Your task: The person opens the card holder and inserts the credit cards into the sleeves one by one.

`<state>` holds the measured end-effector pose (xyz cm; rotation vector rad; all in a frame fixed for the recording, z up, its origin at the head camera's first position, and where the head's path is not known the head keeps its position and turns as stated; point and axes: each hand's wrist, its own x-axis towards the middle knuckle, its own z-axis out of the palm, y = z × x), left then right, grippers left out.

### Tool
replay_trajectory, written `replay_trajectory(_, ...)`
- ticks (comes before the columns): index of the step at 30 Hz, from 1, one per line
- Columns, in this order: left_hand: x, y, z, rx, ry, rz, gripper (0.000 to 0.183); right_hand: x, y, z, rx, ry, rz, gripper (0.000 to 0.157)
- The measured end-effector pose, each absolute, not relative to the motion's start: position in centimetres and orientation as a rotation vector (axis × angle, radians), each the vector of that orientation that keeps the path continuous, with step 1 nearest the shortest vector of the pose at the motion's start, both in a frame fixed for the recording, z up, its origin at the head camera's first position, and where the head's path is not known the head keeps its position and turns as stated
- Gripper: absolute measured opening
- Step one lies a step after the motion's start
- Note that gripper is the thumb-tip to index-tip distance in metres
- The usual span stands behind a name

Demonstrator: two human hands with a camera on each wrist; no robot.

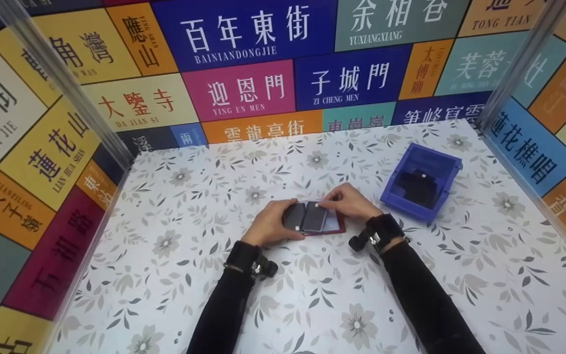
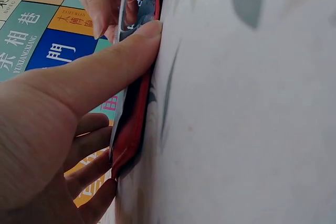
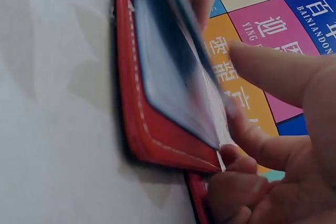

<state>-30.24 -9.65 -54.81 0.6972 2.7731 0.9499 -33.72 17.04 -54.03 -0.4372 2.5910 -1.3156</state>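
1. Wallet [image 1: 342, 225] is lying open on the table [image 1: 204, 196], between the hands; paging looks partway, remainder unclear.
2. Left hand [image 1: 269, 220] is gripping the wallet's left end.
3. Right hand [image 1: 354, 201] is pinching a sleeve [image 1: 315, 218] edge; sleeve contents unreadable.
4. Box [image 1: 406, 210] is sitting well right, holding something black [image 1: 420, 188], unidentifiable.

Left hand [image 1: 269, 221] and right hand [image 1: 355, 202] hold a cardholder [image 1: 314, 217].

Has walls [image 1: 386, 44] on three sides, patterned with colourful Chinese-lettered panels [image 1: 239, 96], and translucent strips [image 1: 521, 59] at the corners, around a white, grey-flowered tabletop [image 1: 312, 285].
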Motion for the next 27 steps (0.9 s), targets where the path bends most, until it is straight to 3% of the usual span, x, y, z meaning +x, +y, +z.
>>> replay_trajectory(4, -30.2, -9.7, -54.9, 0.708, 2.77, 0.974, 0.099, -33.5, 16.9, -53.9, -0.339, 2.616, -1.335, 0.031)
replay_trajectory(15, -30.1, -9.8, -54.7, 0.664, 2.76, 0.964, 0.103, -33.3, 17.0, -53.7, -0.235, 2.537, -1.456, 0.026)
replay_trajectory(19, -30.1, -9.9, -54.7, 0.631, 2.753, 0.992, 0.114, -32.9, 16.5, -53.2, -0.414, 2.348, -1.535, 0.032)
replay_trajectory(24, -30.1, -10.5, -54.6, 0.601, 2.677, 1.129, 0.134, -32.0, 14.9, -52.8, -0.732, 2.25, -1.316, 0.036)
replay_trajectory(27, -30.3, -10.8, -54.5, 0.646, 2.641, 1.161, 0.131, -31.5, 14.0, -52.7, -0.812, 2.288, -1.169, 0.037)
